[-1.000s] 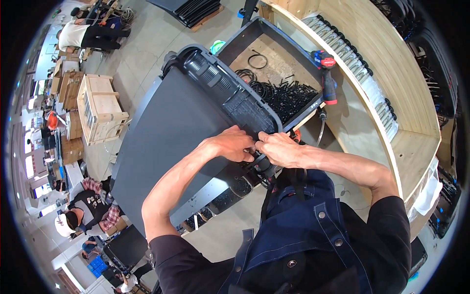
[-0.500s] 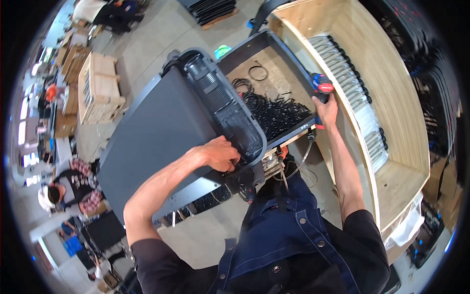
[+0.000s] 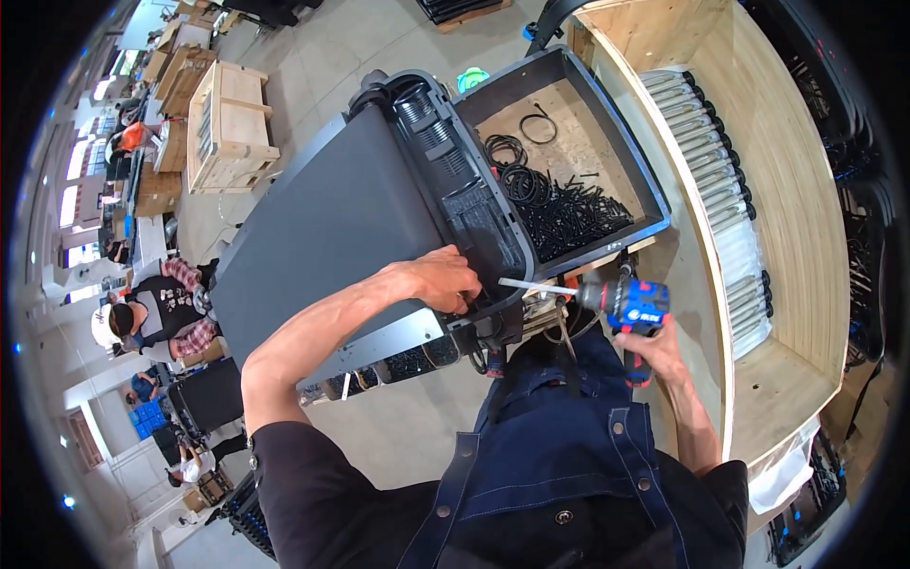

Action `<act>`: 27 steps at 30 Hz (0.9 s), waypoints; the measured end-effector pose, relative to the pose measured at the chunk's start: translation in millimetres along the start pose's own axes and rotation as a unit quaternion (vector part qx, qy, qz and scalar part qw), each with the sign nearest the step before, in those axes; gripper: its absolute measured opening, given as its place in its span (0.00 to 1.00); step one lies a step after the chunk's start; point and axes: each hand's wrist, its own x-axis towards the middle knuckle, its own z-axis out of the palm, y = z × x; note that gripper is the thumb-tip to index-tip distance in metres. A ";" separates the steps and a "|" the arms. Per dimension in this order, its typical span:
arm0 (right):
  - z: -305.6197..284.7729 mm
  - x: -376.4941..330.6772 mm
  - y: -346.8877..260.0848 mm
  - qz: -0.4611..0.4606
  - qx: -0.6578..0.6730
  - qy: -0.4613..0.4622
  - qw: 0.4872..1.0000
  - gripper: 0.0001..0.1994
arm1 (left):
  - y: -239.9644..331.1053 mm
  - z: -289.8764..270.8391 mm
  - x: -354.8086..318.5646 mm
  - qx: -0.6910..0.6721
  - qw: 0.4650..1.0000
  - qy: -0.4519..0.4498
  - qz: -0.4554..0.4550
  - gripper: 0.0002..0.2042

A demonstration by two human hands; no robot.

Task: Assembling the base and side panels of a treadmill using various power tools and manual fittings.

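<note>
Lying at 10 o'clock from the left hand [image 3: 441,280], a dark grey board [image 3: 332,213] spreads wide, and a metal edge [image 3: 408,337] runs below it at 7 o'clock. Along the board's side is a black frame [image 3: 471,204], reaching from this hand toward 12 o'clock. The left hand lies over its near end with bent fingers; I cannot tell whether they hold something. At 3 o'clock, the right hand [image 3: 661,353] is wrapped around the grip of a blue and red drill [image 3: 637,308]. Its silver bit [image 3: 536,287] points between 9 and 10 o'clock, toward the frame's near corner; whether they touch, I cannot tell.

A tray [image 3: 573,137] at 2 o'clock contains black screws [image 3: 573,223] and rings [image 3: 518,180]. In the room, 1 co-worker [image 3: 166,308] with a white cap is at 9 o'clock.

White marks are on the drill's blue body, the tray's near wall and the co-worker's dark top.

The tray's side stands just beside the frame. At 2 o'clock from the drill, a wooden box [image 3: 787,190] holds silver tubes [image 3: 706,152]; its curved rim is near the right hand. Grey floor [image 3: 318,71] lies between the board and a wooden crate [image 3: 242,142] at 10 o'clock.
</note>
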 end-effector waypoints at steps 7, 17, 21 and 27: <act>5.3 5.4 -10.0 0.048 0.062 -0.098 0.992 0.15 | 0.1 -1.3 0.9 -0.011 1.000 0.005 0.012 0.11; -1.7 41.9 -47.8 0.060 -0.041 -0.119 0.990 0.14 | -0.7 1.6 4.8 0.019 1.000 -0.012 0.006 0.12; -11.5 62.9 -36.6 0.079 -0.038 -0.186 0.979 0.14 | -3.0 -0.8 5.2 0.019 1.000 -0.006 0.015 0.12; -8.3 75.0 -55.6 0.051 -0.062 -0.206 0.975 0.13 | -5.8 1.8 4.9 0.007 1.000 -0.009 0.015 0.15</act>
